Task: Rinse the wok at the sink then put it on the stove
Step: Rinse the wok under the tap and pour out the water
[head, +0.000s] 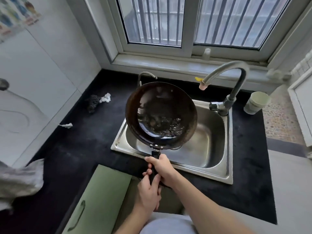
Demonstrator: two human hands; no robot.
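A dark round wok [161, 114] hangs over the left part of the steel sink [214, 159], tilted, with some water pooled in its lower side. Its black handle [155, 155] points toward me. My right hand [163, 169] grips the handle close to the wok. My left hand [148, 193] grips the handle's end just behind it. The curved tap [224, 71] arches over the sink to the right of the wok; no water runs from its spout. The stove is not in view.
Black countertop [81, 149] surrounds the sink. A dark scrubber with a white scrap [98, 101] and another scrap [66, 125] lie at left. A pale green cup [256, 103] stands right of the tap. A grey cloth [18, 181] sits at the left edge, a green cabinet door [94, 200] below.
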